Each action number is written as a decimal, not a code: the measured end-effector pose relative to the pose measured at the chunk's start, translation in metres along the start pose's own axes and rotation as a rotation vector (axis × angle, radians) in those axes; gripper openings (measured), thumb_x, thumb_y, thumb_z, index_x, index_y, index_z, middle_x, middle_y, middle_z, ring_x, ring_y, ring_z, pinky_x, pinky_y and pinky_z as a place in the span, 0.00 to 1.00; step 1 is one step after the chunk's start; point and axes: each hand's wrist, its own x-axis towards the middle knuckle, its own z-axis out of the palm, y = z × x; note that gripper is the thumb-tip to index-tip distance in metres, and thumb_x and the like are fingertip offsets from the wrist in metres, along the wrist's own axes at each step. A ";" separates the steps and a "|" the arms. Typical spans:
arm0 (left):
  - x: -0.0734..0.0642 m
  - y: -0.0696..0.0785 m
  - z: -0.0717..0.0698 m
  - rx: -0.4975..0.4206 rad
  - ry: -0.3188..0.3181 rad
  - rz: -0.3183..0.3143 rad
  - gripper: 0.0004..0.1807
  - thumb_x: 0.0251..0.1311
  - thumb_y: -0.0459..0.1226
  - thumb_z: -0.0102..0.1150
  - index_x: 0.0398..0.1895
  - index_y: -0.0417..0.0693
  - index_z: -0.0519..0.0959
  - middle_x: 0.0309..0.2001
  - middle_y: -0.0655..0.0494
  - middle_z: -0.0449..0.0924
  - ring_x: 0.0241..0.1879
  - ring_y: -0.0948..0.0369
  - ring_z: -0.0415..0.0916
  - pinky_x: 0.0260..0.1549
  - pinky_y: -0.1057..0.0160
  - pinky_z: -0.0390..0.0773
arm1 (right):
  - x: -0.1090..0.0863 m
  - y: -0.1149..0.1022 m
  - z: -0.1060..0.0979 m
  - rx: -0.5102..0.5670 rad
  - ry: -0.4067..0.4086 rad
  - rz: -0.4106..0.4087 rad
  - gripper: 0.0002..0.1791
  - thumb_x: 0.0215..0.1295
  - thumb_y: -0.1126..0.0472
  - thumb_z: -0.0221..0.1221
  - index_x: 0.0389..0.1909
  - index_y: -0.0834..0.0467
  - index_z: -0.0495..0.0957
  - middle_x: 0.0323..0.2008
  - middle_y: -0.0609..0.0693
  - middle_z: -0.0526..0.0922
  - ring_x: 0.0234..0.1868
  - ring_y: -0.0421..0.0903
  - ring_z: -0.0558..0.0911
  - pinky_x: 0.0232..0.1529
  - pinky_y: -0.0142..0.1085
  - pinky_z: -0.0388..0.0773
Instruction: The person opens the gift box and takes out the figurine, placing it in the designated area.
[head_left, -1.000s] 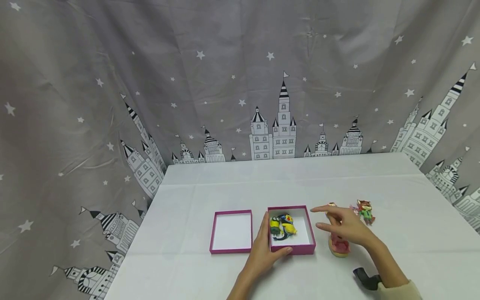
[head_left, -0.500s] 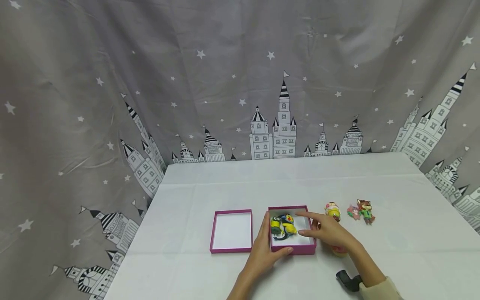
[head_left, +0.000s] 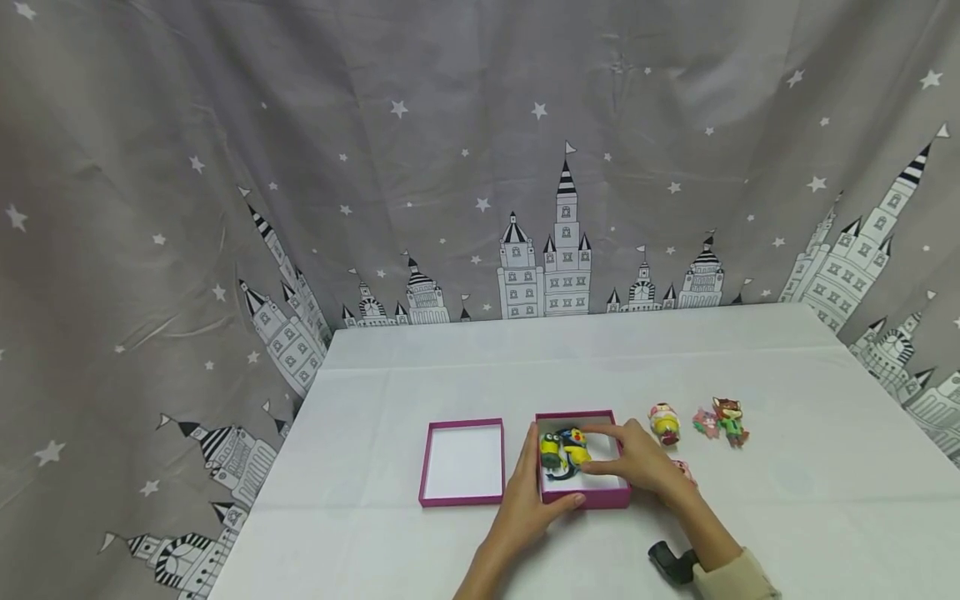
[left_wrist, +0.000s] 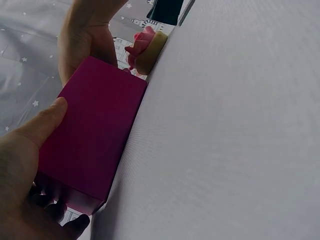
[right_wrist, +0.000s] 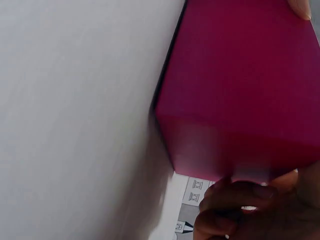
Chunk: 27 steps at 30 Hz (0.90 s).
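A magenta box with a white inside (head_left: 603, 479) stands on the white table, its top uncovered. My left hand (head_left: 522, 506) grips its near left corner, with the thumb along the front and fingers along the left wall. In the left wrist view the thumb (left_wrist: 50, 117) lies against the magenta front face. Inside the box a small yellow-and-green figurine (head_left: 551, 451) lies beside a blue-and-yellow figurine (head_left: 576, 451). My right hand (head_left: 642, 457) reaches over the right wall, thumb and forefinger spread around the ends of the blue-and-yellow figurine, fingertips right at it.
The shallow lid (head_left: 462, 502) lies to the left of the box. To the right are a yellow-and-pink figurine (head_left: 664, 423), a pink flower-like toy (head_left: 707, 423) and a fox figurine (head_left: 730, 421). A pink figurine (head_left: 684, 472) is partly hidden behind my right forearm.
My right hand has moved left from outside the box to over the blue-and-yellow figurine, its thumb and forefinger staying spread. My left hand and the box have stayed put.
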 end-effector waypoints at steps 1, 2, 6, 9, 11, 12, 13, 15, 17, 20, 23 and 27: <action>0.000 0.000 0.000 0.001 0.001 0.001 0.61 0.43 0.58 0.67 0.73 0.50 0.40 0.72 0.47 0.44 0.67 0.49 0.50 0.61 0.46 0.58 | 0.000 -0.001 0.001 -0.020 0.005 0.003 0.35 0.42 0.44 0.70 0.55 0.49 0.77 0.44 0.61 0.73 0.38 0.50 0.70 0.40 0.51 0.75; 0.000 0.000 0.000 0.002 0.001 0.001 0.60 0.44 0.58 0.67 0.73 0.50 0.39 0.72 0.48 0.44 0.67 0.49 0.50 0.61 0.46 0.58 | 0.000 -0.003 0.001 -0.038 0.010 0.008 0.35 0.42 0.44 0.71 0.55 0.49 0.76 0.44 0.62 0.72 0.37 0.50 0.70 0.37 0.49 0.76; 0.000 0.000 0.000 0.001 0.000 -0.010 0.60 0.44 0.58 0.66 0.73 0.50 0.39 0.72 0.49 0.43 0.67 0.49 0.49 0.61 0.46 0.57 | 0.001 -0.008 0.003 -0.089 0.032 0.033 0.37 0.40 0.43 0.71 0.55 0.50 0.77 0.40 0.63 0.71 0.31 0.50 0.69 0.26 0.39 0.73; 0.000 0.001 0.000 0.000 -0.002 -0.016 0.60 0.44 0.58 0.66 0.73 0.50 0.39 0.72 0.49 0.43 0.68 0.49 0.49 0.61 0.46 0.57 | 0.002 -0.010 0.004 -0.100 0.040 0.042 0.36 0.39 0.42 0.71 0.54 0.50 0.77 0.39 0.63 0.70 0.29 0.49 0.69 0.23 0.36 0.70; 0.000 0.001 0.001 0.001 0.000 -0.013 0.61 0.44 0.58 0.66 0.73 0.49 0.39 0.72 0.49 0.43 0.67 0.49 0.50 0.61 0.46 0.58 | 0.002 -0.010 0.004 -0.097 0.044 0.049 0.35 0.39 0.42 0.71 0.53 0.49 0.78 0.38 0.62 0.70 0.28 0.49 0.69 0.23 0.36 0.69; 0.000 0.001 0.001 0.002 0.000 -0.011 0.61 0.44 0.58 0.66 0.73 0.49 0.39 0.72 0.49 0.42 0.67 0.48 0.50 0.61 0.46 0.58 | 0.002 -0.010 0.004 -0.097 0.044 0.050 0.35 0.39 0.42 0.71 0.52 0.49 0.79 0.38 0.61 0.70 0.28 0.49 0.69 0.23 0.35 0.69; 0.000 0.000 0.001 0.001 -0.001 -0.011 0.61 0.44 0.58 0.66 0.73 0.49 0.39 0.72 0.49 0.42 0.67 0.48 0.50 0.61 0.46 0.58 | 0.002 -0.010 0.004 -0.096 0.044 0.049 0.35 0.38 0.42 0.71 0.52 0.48 0.79 0.37 0.61 0.70 0.28 0.48 0.69 0.23 0.35 0.68; 0.000 0.000 0.002 0.002 -0.001 -0.009 0.61 0.44 0.58 0.66 0.73 0.48 0.39 0.72 0.48 0.42 0.67 0.48 0.50 0.61 0.45 0.58 | 0.002 -0.010 0.005 -0.095 0.042 0.052 0.34 0.38 0.42 0.71 0.51 0.48 0.79 0.36 0.59 0.70 0.28 0.48 0.68 0.22 0.34 0.67; 0.000 0.000 0.002 0.001 -0.001 -0.012 0.60 0.44 0.58 0.66 0.73 0.49 0.39 0.72 0.49 0.42 0.67 0.48 0.50 0.61 0.45 0.58 | 0.002 -0.009 0.005 -0.105 0.037 0.048 0.36 0.37 0.42 0.72 0.52 0.47 0.78 0.35 0.59 0.70 0.27 0.47 0.68 0.22 0.34 0.66; 0.000 0.000 0.002 0.002 0.002 -0.011 0.60 0.44 0.58 0.66 0.73 0.49 0.39 0.72 0.49 0.42 0.67 0.48 0.51 0.61 0.45 0.58 | 0.003 -0.009 0.005 -0.132 0.026 0.030 0.38 0.37 0.42 0.72 0.54 0.47 0.77 0.36 0.60 0.69 0.27 0.47 0.68 0.21 0.33 0.66; 0.000 0.000 0.001 -0.001 0.005 -0.008 0.60 0.44 0.58 0.66 0.73 0.48 0.39 0.72 0.49 0.42 0.67 0.48 0.51 0.61 0.45 0.58 | 0.003 -0.009 0.004 -0.153 0.016 0.013 0.38 0.37 0.43 0.72 0.55 0.47 0.77 0.38 0.61 0.70 0.27 0.48 0.69 0.21 0.33 0.67; 0.000 0.000 0.001 -0.001 0.005 -0.011 0.60 0.44 0.58 0.66 0.73 0.48 0.39 0.72 0.49 0.42 0.67 0.48 0.51 0.61 0.45 0.58 | 0.004 -0.008 0.004 -0.154 0.009 0.016 0.36 0.37 0.43 0.73 0.53 0.46 0.78 0.38 0.61 0.70 0.28 0.48 0.69 0.21 0.33 0.69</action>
